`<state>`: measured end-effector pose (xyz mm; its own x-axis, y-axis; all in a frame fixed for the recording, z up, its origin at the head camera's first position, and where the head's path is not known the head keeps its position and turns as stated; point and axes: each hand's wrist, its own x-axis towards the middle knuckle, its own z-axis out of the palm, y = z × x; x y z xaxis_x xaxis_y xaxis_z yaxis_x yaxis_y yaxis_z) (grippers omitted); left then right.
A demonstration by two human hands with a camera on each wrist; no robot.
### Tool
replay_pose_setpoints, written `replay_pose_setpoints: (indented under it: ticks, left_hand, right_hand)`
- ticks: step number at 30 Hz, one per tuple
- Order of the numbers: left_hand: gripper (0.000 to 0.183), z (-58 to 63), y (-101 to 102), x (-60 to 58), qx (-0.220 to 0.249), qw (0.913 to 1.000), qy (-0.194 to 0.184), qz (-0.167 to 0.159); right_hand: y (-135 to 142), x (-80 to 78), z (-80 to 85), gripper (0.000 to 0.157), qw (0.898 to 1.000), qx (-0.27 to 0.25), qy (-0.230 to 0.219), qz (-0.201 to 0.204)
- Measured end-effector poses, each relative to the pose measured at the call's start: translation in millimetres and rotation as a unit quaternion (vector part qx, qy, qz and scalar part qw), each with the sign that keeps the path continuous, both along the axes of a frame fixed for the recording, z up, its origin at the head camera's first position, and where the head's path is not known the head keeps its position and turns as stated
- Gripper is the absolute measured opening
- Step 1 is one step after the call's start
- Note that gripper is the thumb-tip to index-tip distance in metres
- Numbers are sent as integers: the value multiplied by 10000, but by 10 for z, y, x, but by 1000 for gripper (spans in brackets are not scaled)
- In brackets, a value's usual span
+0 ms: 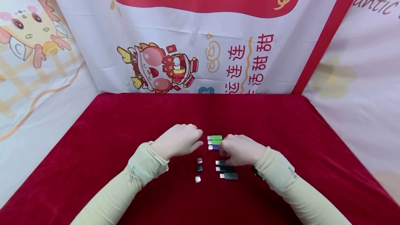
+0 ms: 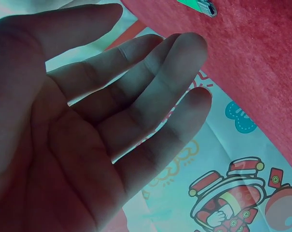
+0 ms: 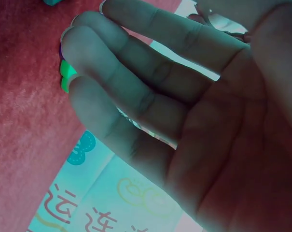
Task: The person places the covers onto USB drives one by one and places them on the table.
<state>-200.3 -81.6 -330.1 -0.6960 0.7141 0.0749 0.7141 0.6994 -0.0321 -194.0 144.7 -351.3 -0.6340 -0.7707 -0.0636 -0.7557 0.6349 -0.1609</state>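
Note:
My left hand (image 1: 179, 141) hovers left of a row of USB sticks, its fingers loosely bent and holding nothing in the left wrist view. Two green USB sticks (image 1: 216, 138) and a purple USB stick (image 1: 215, 147) lie side by side, metal plugs pointing left. Above the purple stick's right end is my right hand (image 1: 240, 149), which partly hides it; the palm is bare in the right wrist view. Nearer me lie several black USB sticks (image 1: 230, 176), the farthest partly covered by that hand. To their left are a black cap (image 1: 199, 168) and two clear caps (image 1: 198, 179).
A dark red cloth (image 1: 150, 114) covers the table. Printed white fabric (image 1: 175, 27) stands behind it and along both sides. A small dark object (image 1: 256, 172) shows beside my right sleeve, mostly hidden.

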Motion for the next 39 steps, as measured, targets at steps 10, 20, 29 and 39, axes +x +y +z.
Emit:
replay_pose_setpoints:
  ticks: [10,20,29,39]
  left_hand:
    - [18,27,-17,-5,39,9999,-90,63]
    - [18,32,-22,-3,60,9999,-82,36]
    - [18,8,-20,-6,84,9999,-102,17]
    - [18,1,-16,-5,45,9999,-121,32]
  right_hand:
    - [-8,-32,-74,16,9995,269,156,5]
    - [-27,-42,-106,16,9993,346,145,-52]
    - [-33,-53,-144,15,9992,365,110,-119]
    - [-32,-66,-133,17,9991,372,-99,-183]
